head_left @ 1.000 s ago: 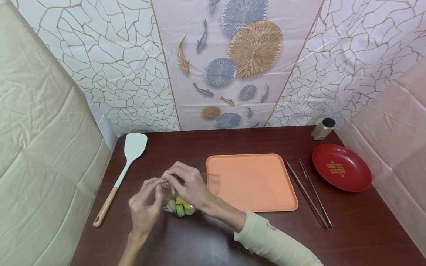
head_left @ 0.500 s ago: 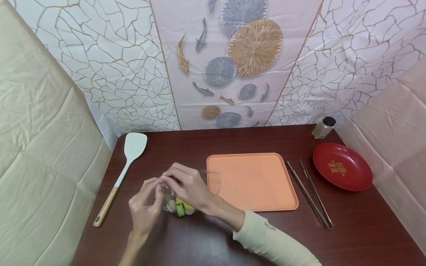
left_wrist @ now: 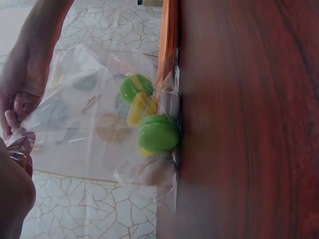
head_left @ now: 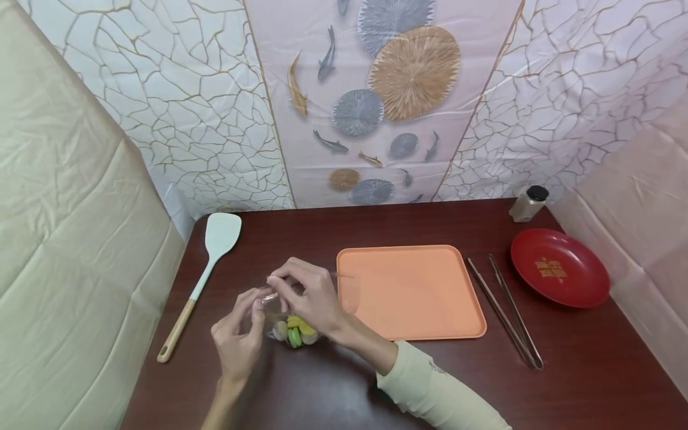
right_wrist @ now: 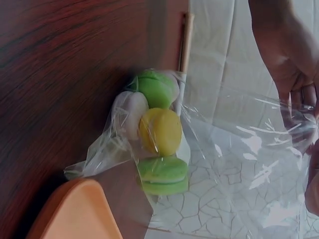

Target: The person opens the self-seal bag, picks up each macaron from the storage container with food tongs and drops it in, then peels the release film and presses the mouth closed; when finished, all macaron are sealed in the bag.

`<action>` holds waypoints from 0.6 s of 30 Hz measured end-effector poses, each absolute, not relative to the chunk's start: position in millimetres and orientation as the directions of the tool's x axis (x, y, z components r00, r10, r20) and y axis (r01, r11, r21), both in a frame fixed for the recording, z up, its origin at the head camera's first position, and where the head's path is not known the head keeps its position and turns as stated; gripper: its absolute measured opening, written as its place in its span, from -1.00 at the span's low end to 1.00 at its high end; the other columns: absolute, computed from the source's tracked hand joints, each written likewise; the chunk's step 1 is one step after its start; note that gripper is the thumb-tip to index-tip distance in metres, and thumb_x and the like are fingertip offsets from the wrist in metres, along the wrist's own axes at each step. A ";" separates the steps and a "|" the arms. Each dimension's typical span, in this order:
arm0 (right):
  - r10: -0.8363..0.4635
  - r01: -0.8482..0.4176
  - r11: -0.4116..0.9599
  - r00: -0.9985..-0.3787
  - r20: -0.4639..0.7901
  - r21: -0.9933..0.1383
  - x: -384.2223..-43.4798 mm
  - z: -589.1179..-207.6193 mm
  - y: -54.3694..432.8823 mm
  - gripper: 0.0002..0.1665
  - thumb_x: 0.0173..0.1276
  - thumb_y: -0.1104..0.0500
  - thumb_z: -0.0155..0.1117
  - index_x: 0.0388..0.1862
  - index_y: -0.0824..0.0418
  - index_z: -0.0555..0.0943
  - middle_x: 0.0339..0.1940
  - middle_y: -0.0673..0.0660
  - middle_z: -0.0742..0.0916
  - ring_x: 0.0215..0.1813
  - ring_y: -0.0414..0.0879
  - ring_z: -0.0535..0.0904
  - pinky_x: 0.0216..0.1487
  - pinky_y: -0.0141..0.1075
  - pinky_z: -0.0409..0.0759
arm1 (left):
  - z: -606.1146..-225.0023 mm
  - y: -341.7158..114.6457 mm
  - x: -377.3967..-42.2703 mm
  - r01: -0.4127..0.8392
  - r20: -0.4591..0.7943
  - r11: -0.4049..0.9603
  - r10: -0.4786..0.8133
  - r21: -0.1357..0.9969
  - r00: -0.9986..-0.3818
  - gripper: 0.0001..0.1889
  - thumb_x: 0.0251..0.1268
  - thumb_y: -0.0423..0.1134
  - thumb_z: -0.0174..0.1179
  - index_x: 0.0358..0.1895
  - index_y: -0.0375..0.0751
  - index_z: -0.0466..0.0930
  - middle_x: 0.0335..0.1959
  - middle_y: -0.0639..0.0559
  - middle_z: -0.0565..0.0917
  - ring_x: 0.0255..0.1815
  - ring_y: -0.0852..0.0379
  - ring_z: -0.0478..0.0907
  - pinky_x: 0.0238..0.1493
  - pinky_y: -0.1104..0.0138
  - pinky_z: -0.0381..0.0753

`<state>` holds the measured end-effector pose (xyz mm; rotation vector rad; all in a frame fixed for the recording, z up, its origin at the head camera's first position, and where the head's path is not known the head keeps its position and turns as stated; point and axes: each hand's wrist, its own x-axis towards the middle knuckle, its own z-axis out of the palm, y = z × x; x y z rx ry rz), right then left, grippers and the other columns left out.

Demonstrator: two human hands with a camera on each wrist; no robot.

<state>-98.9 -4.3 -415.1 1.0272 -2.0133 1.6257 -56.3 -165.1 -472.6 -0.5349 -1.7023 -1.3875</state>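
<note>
A clear plastic bag (right_wrist: pixel 239 144) stands on the dark table with several macarons at its bottom. Among them are a green macaron (left_wrist: pixel 158 133), a yellow macaron (right_wrist: pixel 160 132) and pale ones. My left hand (head_left: pixel 239 340) pinches the gathered top of the bag between thumb and fingers. Beside it, my right hand (head_left: pixel 312 298) has thumb and fingertips together at the bag's top edge, and the forearm crosses in from the right. Part of the bag and some macarons are hidden behind the right hand in the head view.
An orange tray (head_left: pixel 411 292) lies right of the bag, whose clear edge overlaps it in the head view. Farther right are metal tongs (head_left: pixel 507 313), a red plate (head_left: pixel 583 272) and a black-lidded jar (head_left: pixel 529 204). A pale spatula (head_left: pixel 215 251) with a wooden handle lies at left.
My right fingertips have shifted slightly up and away from the left ones. The left hand keeps its hold, and the bag with its macarons stays in place.
</note>
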 end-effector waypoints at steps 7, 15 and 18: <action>-0.280 -0.747 0.096 -0.655 0.702 -0.658 -98.7 -415.6 10.5 -0.92 0.52 0.44 0.40 -0.19 0.31 0.74 -0.38 0.09 0.74 -0.58 -0.34 0.58 -0.49 -0.51 0.61 | -474.6 -161.4 -52.3 0.762 0.818 0.299 -0.228 0.574 -0.528 -0.77 0.29 -0.78 0.16 -0.10 -0.66 0.77 -0.24 -0.38 0.85 0.06 0.23 0.84 0.05 0.53 0.74; -0.216 -0.794 0.115 -0.607 0.765 -0.597 -99.8 -413.3 30.3 -0.86 0.46 0.49 0.42 -0.20 0.29 0.72 -0.43 0.08 0.69 -0.59 -0.31 0.56 -0.49 -0.52 0.56 | -473.2 -159.6 -49.1 0.753 0.801 0.277 -0.263 0.597 -0.538 -0.75 0.28 -0.82 0.12 -0.11 -0.69 0.74 -0.23 -0.35 0.87 0.05 0.19 0.86 0.03 0.52 0.74; -0.196 -0.796 0.117 -0.605 0.772 -0.594 -99.9 -411.0 40.7 -0.83 0.44 0.53 0.41 -0.20 0.28 0.71 -0.45 0.08 0.66 -0.61 -0.28 0.54 -0.52 -0.51 0.54 | -470.6 -158.1 -48.6 0.753 0.795 0.263 -0.264 0.603 -0.545 -0.74 0.29 -0.84 0.09 -0.11 -0.70 0.74 -0.23 -0.42 0.85 0.03 0.18 0.88 0.01 0.52 0.76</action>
